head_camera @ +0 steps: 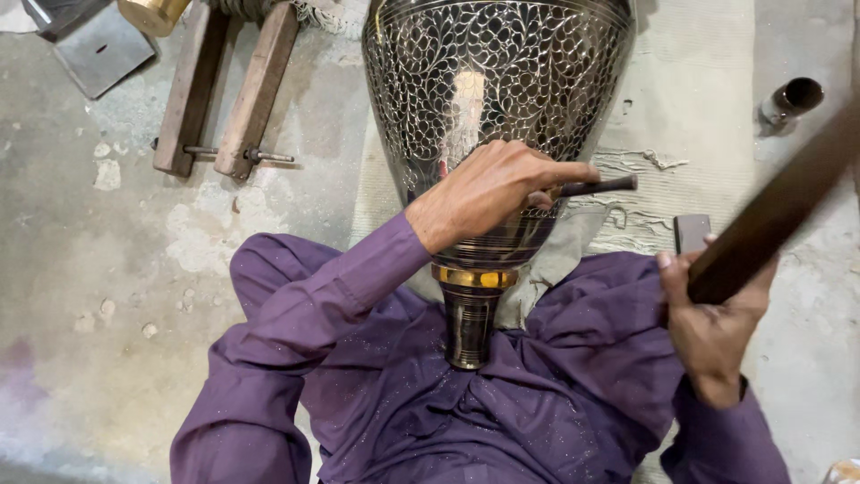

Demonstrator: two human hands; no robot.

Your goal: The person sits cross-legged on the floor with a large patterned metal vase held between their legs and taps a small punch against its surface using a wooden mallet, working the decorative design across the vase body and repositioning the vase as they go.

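Brass vase [502,81] lies across lap; left hand [488,188] pinches chisel [598,186] against it, right hand [712,327] clenches wooden mallet [775,211]. Risk: glancing blow skids chisel, scarring engraved pattern or striking fingers.

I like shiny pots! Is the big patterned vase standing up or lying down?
Lying down. The vase is tipped on its side, its narrow banded end resting in the person's lap while the left hand steadies it.

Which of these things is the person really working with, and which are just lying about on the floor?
In use:
- engraved metal vase, lying across the lap
- thin dark punch, held against the vase by the left hand
- dark wooden stick, gripped in the right hand

Lying about:
- wooden clamp
- small metal cup
- small grey block
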